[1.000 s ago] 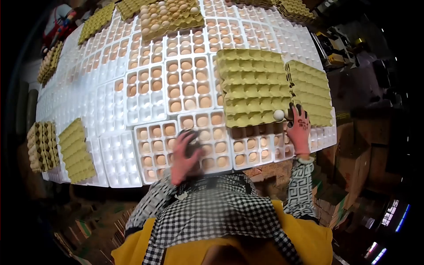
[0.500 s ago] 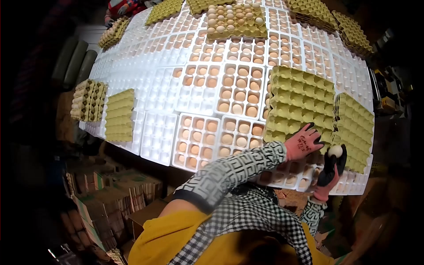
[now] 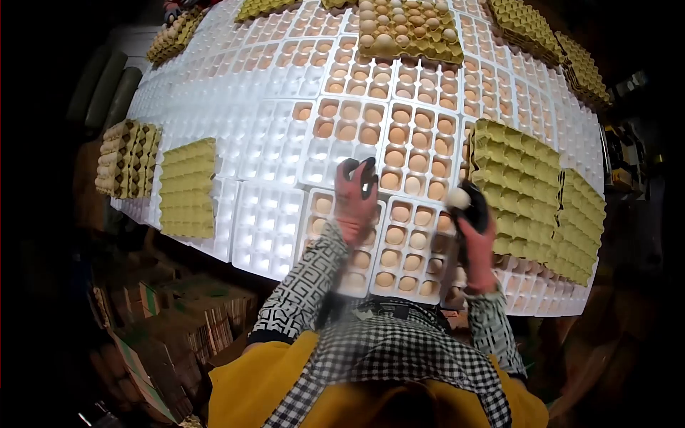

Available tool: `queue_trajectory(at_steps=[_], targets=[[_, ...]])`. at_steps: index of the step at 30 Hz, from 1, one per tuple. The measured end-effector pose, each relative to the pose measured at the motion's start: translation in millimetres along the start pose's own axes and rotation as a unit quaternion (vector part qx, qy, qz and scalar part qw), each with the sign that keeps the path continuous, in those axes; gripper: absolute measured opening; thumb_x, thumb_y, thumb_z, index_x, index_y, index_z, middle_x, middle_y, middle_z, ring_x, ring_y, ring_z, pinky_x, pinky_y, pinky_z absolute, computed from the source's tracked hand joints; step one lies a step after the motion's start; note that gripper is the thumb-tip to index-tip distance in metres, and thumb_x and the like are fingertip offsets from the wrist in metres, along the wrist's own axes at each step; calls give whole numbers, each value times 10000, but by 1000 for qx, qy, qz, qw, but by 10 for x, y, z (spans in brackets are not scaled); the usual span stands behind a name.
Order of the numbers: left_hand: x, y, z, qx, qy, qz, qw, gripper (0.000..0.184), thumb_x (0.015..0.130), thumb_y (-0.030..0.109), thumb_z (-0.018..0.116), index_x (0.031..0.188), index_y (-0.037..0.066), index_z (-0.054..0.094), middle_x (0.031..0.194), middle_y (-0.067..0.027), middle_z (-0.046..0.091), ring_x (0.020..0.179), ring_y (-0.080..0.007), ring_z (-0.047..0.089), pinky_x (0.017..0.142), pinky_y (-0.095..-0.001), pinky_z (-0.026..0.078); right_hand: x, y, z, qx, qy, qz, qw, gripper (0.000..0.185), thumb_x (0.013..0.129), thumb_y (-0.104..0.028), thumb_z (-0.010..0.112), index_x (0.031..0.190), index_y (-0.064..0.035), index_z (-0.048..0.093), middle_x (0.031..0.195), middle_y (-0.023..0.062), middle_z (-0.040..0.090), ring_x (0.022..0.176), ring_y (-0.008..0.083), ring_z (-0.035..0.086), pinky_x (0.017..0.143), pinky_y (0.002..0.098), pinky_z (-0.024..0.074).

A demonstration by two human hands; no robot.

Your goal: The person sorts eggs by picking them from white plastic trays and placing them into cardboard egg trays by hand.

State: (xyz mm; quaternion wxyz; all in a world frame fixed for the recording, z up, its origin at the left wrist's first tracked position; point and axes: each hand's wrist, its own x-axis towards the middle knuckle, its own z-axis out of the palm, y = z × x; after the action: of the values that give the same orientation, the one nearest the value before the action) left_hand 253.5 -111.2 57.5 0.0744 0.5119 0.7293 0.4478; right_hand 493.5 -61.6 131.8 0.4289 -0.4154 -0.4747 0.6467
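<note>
The right hand in a pink-and-black glove (image 3: pixel 475 227) grips a pale oval egg (image 3: pixel 458 199); the left grip (image 3: pixel 359 196) curls, its contents unclear.

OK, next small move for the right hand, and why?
Probably carry the pale egg left and lower it into the part-filled white plastic tray. The pink-and-black-gloved right hand grips the egg; that tray's upper pockets hold tan eggs, but several lower ones look empty.
</note>
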Motion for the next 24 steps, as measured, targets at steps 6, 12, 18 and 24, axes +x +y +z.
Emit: queue_trajectory(at_steps=[6,12,18,24], targets=[[-136,-567,0,139,-108,106,979,484,677,215,742,1109,59,590,1188,-143,527,1181,-393,462,1040,-506,358,926,930,1325,-356,-20,-238,903,562,783,-50,670,1323,-47,514,1305,200,536,1202,369,528,1032,429,431],[-125,-520,34,110,-87,103,985,255,736,242,715,897,66,622,1098,-155,562,1126,-418,474,993,-540,374,725,664,873,-523,-51,-295,798,575,824,-258,657,1373,-155,522,1381,198,474,1317,386,393,1114,511,292],[-254,-13,80,9,-97,88,991,444,722,185,744,1135,75,624,1178,-158,574,1076,-389,532,949,-493,417,38,-471,-1808,-657,142,-27,740,898,647,-418,823,1437,-198,457,1465,240,369,1338,466,331,1117,553,263],[-397,1035,1019,-213,-278,-18,936,591,848,214,671,1368,24,466,1265,-211,540,1127,-366,549,976,-416,438,-359,116,-1866,-784,-20,-117,609,794,627,-372,816,1348,-201,530,1398,173,446,1265,421,408,1080,546,300]])
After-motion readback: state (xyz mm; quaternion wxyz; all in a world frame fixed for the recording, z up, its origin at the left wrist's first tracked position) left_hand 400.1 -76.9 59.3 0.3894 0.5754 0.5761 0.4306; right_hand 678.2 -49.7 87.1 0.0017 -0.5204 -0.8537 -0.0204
